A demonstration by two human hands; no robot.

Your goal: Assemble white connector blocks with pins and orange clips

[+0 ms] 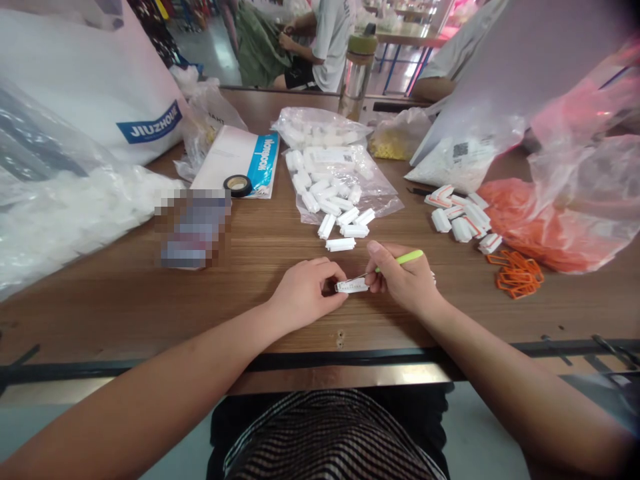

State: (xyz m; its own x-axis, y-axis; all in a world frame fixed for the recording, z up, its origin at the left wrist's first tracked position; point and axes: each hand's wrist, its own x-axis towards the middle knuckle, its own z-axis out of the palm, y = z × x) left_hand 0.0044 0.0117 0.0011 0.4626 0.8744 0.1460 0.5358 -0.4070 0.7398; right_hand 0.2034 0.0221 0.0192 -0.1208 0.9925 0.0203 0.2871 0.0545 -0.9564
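Between thumb and fingers, my left hand [311, 293] grips one end of a small white plastic block [353, 287] with a row of tiny marks on its top. My right hand [397, 273] is closed around a tool with a lime-green handle [411, 257] and a thin metal shaft. The shaft's tip meets the block's upper edge near my left fingertips. Just beyond my hands lies another white block [341, 245], and behind it a pile of similar blocks [327, 190] spills from a clear bag. Part of a white piece shows behind my right wrist.
At right lie white blocks with orange strips [461, 215], orange rings [519, 273] and a bag of orange parts [530, 220]. A notebook [263, 160], black tape roll [237, 185] and blurred-out object [194, 230] lie left. A bottle [357, 77] stands behind; people sit beyond.
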